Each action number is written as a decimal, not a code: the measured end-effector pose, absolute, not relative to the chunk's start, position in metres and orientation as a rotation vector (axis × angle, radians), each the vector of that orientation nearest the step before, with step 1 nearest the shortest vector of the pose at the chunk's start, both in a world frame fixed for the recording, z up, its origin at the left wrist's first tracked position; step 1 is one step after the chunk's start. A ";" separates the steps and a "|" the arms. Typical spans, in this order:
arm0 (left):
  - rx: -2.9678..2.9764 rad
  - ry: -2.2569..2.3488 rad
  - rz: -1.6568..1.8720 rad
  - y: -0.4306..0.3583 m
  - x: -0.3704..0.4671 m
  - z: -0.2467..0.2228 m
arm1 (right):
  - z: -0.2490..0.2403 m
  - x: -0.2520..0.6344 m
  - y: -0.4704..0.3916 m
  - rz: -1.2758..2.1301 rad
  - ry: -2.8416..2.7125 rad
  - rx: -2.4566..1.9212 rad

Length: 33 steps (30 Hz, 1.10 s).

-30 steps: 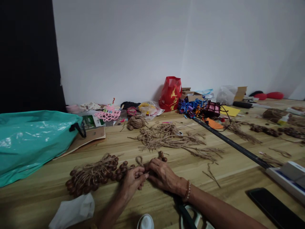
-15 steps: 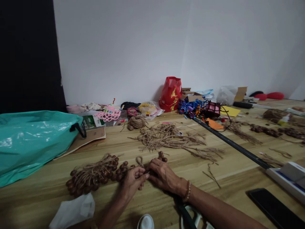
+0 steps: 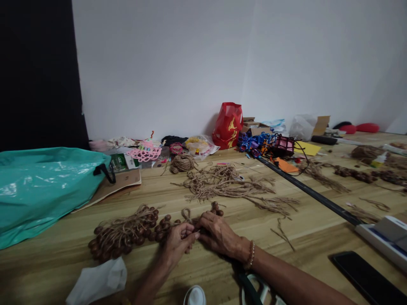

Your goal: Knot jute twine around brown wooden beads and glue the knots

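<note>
My left hand (image 3: 177, 244) is closed in a pinch at the near middle of the table, its fingertips meeting those of my right hand (image 3: 218, 232). The right hand is palm down with its fingers curled. What they pinch is too small to make out. A twine loop (image 3: 186, 214) stands just behind the fingers. Brown beads (image 3: 163, 226) run from the left hand to a beaded bundle with loose twine ends (image 3: 122, 237). A few more beads (image 3: 216, 208) show beyond the right hand.
Cut twine (image 3: 222, 182) lies behind the hands, near a twine ball (image 3: 182, 163). A teal bag (image 3: 47, 186) and white tissue (image 3: 98, 281) are left. Scissors (image 3: 254, 288) lie under the right forearm, a white cup (image 3: 194, 295) beside. At right are a phone (image 3: 369, 275) and black strip (image 3: 308, 190).
My fingertips have shifted very slightly where they meet. Everything else looks the same.
</note>
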<state>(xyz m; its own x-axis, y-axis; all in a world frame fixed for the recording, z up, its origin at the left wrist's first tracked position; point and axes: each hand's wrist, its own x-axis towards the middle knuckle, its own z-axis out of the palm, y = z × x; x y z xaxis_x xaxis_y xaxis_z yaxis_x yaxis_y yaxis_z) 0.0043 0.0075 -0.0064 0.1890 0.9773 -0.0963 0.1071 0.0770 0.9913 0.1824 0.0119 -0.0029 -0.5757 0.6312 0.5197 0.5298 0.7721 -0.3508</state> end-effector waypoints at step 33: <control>1.409 1.144 0.905 0.008 0.003 -0.006 | 0.014 0.181 0.006 0.206 -2.297 -0.798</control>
<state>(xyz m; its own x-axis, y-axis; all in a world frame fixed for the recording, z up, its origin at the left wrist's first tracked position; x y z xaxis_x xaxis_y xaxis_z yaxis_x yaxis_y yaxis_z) 0.0031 0.0082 -0.0057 0.2541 0.9654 -0.0593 0.1641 0.0174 0.9863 0.1811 0.0060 0.0138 -0.5751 0.5976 0.5586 0.4887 0.7986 -0.3513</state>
